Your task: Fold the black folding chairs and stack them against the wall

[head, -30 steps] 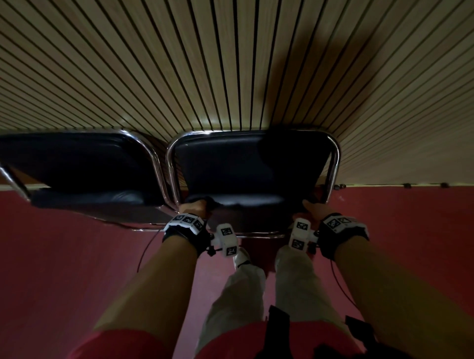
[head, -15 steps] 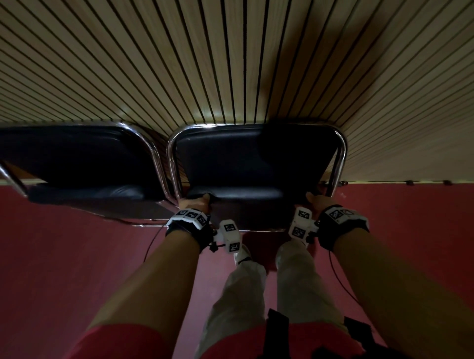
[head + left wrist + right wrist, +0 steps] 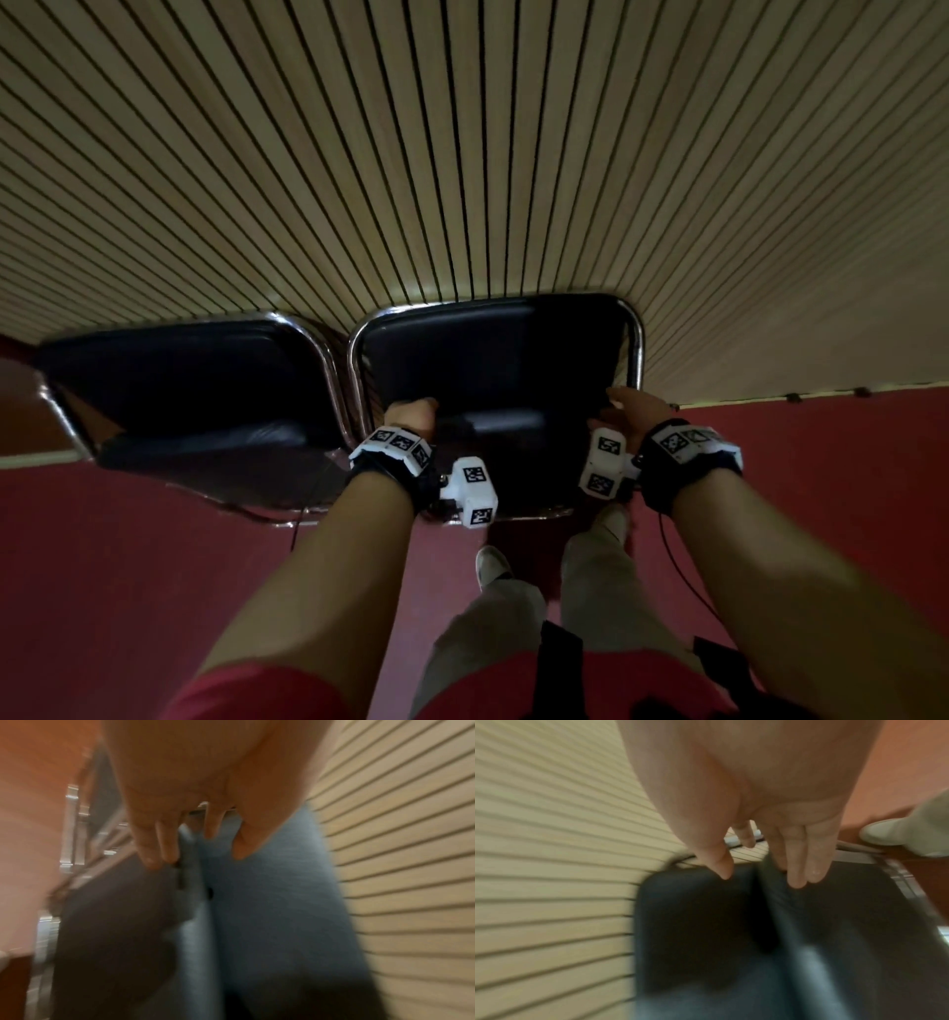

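Two black folding chairs with chrome tube frames lean side by side against the slatted wall. The right chair point(image 3: 493, 360) is the one I hold. My left hand point(image 3: 411, 416) grips the left part of its padded seat edge; the left wrist view shows that left hand point(image 3: 180, 835) with fingers curled over the pad. My right hand point(image 3: 629, 413) holds the right side by the frame; seen from the wrist, this right hand point(image 3: 765, 862) has its thumb on one face and fingers on the other. The left chair point(image 3: 190, 380) stands untouched.
The beige slatted wall point(image 3: 462, 154) fills the upper view. A red floor point(image 3: 154, 565) runs below. My legs point(image 3: 590, 591) and a light shoe point(image 3: 880, 833) stand just behind the held chair. Small dark fittings point(image 3: 793, 397) sit along the wall base at right.
The held chair has tipped closer to the wall and looks flatter against it. Both hands keep the same hold on its seat edge. The view has swung slightly right.
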{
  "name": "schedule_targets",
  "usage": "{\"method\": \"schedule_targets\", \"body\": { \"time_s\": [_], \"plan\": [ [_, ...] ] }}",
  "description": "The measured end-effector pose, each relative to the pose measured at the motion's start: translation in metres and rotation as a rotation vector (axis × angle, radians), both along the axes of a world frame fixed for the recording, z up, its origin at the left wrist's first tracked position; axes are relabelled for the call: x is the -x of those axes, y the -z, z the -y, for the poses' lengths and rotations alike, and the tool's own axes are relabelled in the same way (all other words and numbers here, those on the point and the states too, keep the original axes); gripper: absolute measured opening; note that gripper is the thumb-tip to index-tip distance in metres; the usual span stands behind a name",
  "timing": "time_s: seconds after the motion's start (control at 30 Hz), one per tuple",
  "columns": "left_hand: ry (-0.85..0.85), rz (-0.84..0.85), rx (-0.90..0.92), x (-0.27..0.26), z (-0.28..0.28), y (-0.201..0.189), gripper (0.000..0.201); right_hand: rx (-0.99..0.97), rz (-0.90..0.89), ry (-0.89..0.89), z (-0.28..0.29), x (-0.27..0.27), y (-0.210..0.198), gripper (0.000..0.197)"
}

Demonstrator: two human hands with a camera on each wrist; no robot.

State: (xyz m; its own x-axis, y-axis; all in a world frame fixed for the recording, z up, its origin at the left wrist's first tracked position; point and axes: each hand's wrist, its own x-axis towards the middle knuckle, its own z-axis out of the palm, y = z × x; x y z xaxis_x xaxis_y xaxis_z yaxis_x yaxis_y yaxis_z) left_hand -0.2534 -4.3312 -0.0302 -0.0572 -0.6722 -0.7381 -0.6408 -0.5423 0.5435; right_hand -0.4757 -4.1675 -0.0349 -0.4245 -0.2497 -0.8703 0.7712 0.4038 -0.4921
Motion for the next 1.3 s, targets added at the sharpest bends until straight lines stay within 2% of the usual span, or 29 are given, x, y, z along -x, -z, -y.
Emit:
{"method": "schedule_targets", "body": {
  "time_s": [0.07,0.17,0.3,0.43,0.57,0.67,0.77,0.87,0.97,1.13,1.3],
  "plan": [
    [0.031,-0.059,0.039,0.016,0.001,-0.021,0.037,0.038,-0.041,0.041,-0.01,0.004,-0.032,0.014],
    [0.002,-0.165,0.134,0.052,-0.006,-0.048,0.041,0.151,-0.084,0.107,-0.036,0.02,-0.077,0.02],
    [0.011,-0.363,0.161,0.117,-0.045,-0.097,0.035,0.243,-0.237,0.235,-0.097,0.05,-0.129,0.012],
    [0.163,-0.486,0.181,0.174,-0.096,-0.137,0.035,0.302,-0.34,0.382,-0.172,0.074,-0.163,0.009],
    [0.332,-0.562,0.239,0.224,-0.17,-0.165,0.03,0.335,-0.422,0.529,-0.267,0.084,-0.187,0.003],
    [0.443,-0.623,0.227,0.26,-0.248,-0.18,0.031,0.337,-0.496,0.637,-0.353,0.085,-0.199,0.008],
    [0.59,-0.659,0.156,0.292,-0.358,-0.189,0.027,0.307,-0.538,0.779,-0.463,0.072,-0.206,0.009],
    [0.764,-0.7,0.095,0.314,-0.473,-0.193,0.021,0.275,-0.559,0.959,-0.57,0.043,-0.207,0.011],
    [0.99,-0.727,-0.001,0.324,-0.598,-0.193,0.019,0.238,-0.599,1.183,-0.68,-0.007,-0.204,0.012],
    [1.418,-0.742,-0.111,0.296,-0.779,-0.198,0.016,0.111,-0.688,1.582,-0.815,-0.12,-0.204,0.012],
    [1.782,-0.752,-0.166,0.24,-0.925,-0.195,0.02,0.033,-0.695,1.946,-0.878,-0.232,-0.189,0.008]
  ]
}}
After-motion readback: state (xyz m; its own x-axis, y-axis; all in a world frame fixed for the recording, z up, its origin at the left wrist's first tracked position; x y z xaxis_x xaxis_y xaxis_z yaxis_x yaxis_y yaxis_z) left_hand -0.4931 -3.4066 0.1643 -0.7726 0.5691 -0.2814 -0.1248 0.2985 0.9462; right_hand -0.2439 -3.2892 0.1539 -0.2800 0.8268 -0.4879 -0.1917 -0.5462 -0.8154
